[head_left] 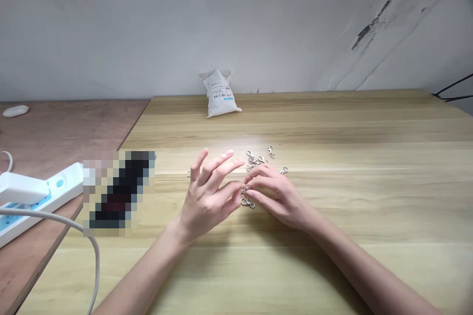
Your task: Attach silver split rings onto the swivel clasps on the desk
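Note:
Small silver metal swivel clasps with rings are in front of me. My left hand (212,192) has its thumb and index finger pinched at the edge of one clasp, and its other fingers are raised and spread. From the right, my right hand (279,192) pinches the same piece with thumb and fingertips, so the hands almost meet. Fingertips partly hide the held swivel clasp (244,190). Another swivel clasp (247,203) shows just below the fingertips; whether it hangs from the held piece or lies on the table, I cannot tell. Beyond my right fingers lies a pile of clasps (252,161).
A single clasp (271,152) and another clasp (283,171) lie near the pile. A white plastic package (221,96) stands by the wall on the wooden table (332,133). To the left are a blurred-out dark object (120,192), a power strip (66,182) and a cable (96,261).

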Action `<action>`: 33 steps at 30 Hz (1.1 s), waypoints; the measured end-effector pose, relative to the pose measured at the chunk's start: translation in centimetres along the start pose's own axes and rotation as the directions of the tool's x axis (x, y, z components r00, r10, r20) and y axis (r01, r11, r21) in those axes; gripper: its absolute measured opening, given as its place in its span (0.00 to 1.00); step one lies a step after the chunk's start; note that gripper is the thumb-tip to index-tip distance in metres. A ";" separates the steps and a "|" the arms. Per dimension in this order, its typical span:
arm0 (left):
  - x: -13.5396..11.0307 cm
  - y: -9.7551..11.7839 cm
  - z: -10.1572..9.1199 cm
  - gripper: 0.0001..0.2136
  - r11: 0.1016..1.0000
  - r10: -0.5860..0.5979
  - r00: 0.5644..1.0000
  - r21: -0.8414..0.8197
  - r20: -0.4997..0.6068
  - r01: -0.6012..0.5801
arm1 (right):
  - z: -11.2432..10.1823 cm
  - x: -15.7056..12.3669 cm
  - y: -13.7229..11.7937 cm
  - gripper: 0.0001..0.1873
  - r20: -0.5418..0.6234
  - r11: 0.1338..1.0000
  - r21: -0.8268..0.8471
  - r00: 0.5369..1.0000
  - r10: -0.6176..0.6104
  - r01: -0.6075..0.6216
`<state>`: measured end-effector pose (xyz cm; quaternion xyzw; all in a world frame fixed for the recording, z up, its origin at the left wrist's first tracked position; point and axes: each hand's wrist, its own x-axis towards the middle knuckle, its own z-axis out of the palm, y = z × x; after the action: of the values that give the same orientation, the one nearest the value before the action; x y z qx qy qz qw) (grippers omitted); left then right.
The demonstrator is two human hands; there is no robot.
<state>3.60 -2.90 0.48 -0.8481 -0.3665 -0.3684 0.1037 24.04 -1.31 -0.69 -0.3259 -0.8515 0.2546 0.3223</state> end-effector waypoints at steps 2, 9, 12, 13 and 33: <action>0.0 -0.1 0.0 0.05 0.995 -0.080 0.993 -0.044 0.092 0.084 | -0.3 -0.1 0.4 0.06 -0.037 0.964 -0.251 0.994 -0.100 0.088; -0.5 -0.7 0.5 0.07 0.978 -0.164 0.901 -0.056 0.403 0.203 | 0.2 -0.8 -1.0 0.12 0.055 0.788 -0.510 0.928 -0.370 0.344; -0.6 -2.1 0.1 0.08 0.993 -0.117 0.913 0.029 0.391 0.115 | 1.0 -0.8 -1.4 0.13 0.089 0.822 -0.454 0.935 -0.343 0.345; -0.6 -2.7 -0.2 0.07 0.989 -0.144 0.921 0.070 0.362 0.127 | 1.2 -0.7 -1.2 0.12 0.098 0.835 -0.450 0.946 -0.308 0.318; -1.0 -6.5 -1.5 0.04 0.974 -0.187 0.919 0.191 0.347 0.126 | 0.3 0.4 3.0 0.10 -0.081 0.806 -0.588 0.997 0.019 -0.063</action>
<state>-2.20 0.46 0.25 -0.8578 -0.4753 -0.1810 0.0739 24.76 0.93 -2.66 -0.4370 -0.8692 -0.0274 0.2298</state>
